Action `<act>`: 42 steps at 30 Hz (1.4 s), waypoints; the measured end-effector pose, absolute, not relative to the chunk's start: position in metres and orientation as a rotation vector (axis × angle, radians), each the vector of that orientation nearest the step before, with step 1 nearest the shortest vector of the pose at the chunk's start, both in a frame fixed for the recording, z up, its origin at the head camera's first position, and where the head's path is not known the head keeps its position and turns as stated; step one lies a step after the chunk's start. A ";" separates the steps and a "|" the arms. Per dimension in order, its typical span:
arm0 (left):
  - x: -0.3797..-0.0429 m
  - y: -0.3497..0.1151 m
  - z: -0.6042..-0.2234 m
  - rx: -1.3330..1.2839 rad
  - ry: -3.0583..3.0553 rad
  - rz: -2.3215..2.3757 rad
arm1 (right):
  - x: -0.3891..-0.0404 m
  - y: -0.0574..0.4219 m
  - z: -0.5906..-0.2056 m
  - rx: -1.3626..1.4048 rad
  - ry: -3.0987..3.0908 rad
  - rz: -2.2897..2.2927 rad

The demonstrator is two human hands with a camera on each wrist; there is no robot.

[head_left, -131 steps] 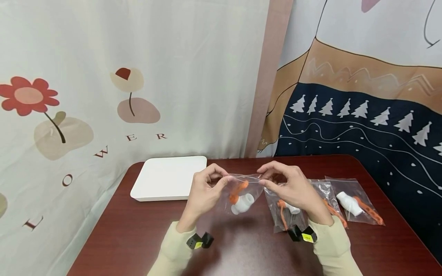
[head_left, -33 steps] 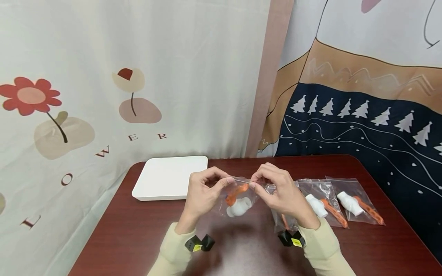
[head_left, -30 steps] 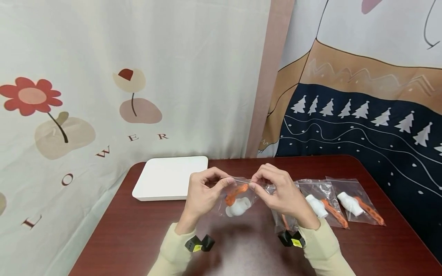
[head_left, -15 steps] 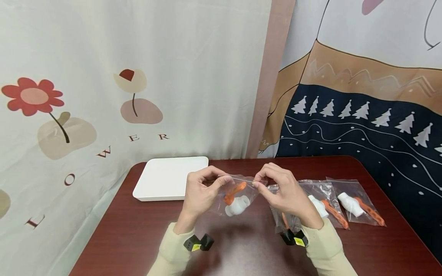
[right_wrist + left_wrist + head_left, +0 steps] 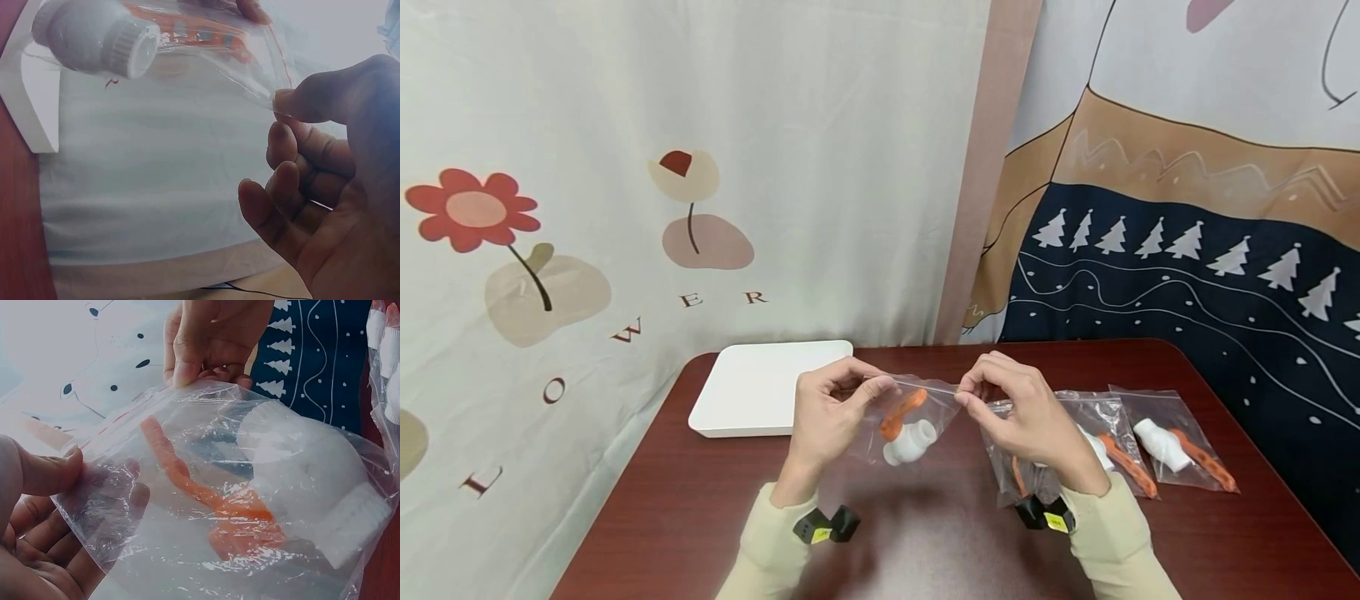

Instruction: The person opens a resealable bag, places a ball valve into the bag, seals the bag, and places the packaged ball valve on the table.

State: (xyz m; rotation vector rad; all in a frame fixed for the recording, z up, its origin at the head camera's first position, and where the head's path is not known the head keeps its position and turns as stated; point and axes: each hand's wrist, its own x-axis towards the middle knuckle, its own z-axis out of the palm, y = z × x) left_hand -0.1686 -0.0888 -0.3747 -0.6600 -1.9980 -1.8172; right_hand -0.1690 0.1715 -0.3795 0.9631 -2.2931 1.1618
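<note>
A clear zip-lock bag (image 5: 942, 408) hangs above the table, stretched between both hands. Inside it are a white plastic ball valve (image 5: 910, 442) with ribbed ends and an orange lever (image 5: 901, 415). My left hand (image 5: 825, 417) pinches the bag's top left corner between thumb and forefinger. At the opposite end of the zip strip, my right hand (image 5: 1026, 412) pinches the top right corner. The right wrist view shows thumb (image 5: 306, 100) and forefinger on the seal, the other fingers loosely bent. The left wrist view shows the red line of the zip running straight between the hands.
To the right lie several similar clear bags, one (image 5: 1176, 446) with a white valve and orange lever; the right hand and forearm partly cover the others. A white tray (image 5: 767, 387) sits at the back left of the dark red table (image 5: 700, 517). Printed curtains (image 5: 850, 208) hang behind.
The right hand has slid rightward along the zip strip to the bag's corner, while the left hand has shifted slightly left. The bag is now pulled straighter between them.
</note>
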 end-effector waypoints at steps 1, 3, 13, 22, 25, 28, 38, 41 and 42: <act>-0.169 -0.089 -0.375 -0.655 -1.997 -1.819 | -0.169 0.172 -0.379 0.965 -2.291 1.155; -0.169 -0.089 -0.375 -0.647 -2.000 -1.814 | -0.169 0.173 -0.379 0.969 -2.291 1.144; -0.167 -0.088 -0.378 -0.663 -2.011 -1.807 | -0.170 0.170 -0.381 0.945 -2.315 1.171; -0.164 -0.077 -0.382 -0.731 -2.049 -1.796 | -0.166 0.153 -0.384 0.985 -2.246 1.143; -0.163 -0.073 -0.384 -0.751 -2.055 -1.795 | -0.164 0.147 -0.384 1.016 -2.196 1.137; -0.161 -0.068 -0.387 -0.759 -2.066 -1.802 | -0.162 0.142 -0.384 1.027 -2.169 1.146; -0.160 -0.063 -0.389 -0.734 -2.113 -1.718 | -0.159 0.137 -0.384 1.043 -2.175 1.133; -0.160 -0.063 -0.388 -0.751 -2.125 -1.689 | -0.160 0.139 -0.384 1.050 -2.177 1.124; -0.160 -0.063 -0.388 -0.757 -2.123 -1.684 | -0.160 0.139 -0.385 1.051 -2.175 1.124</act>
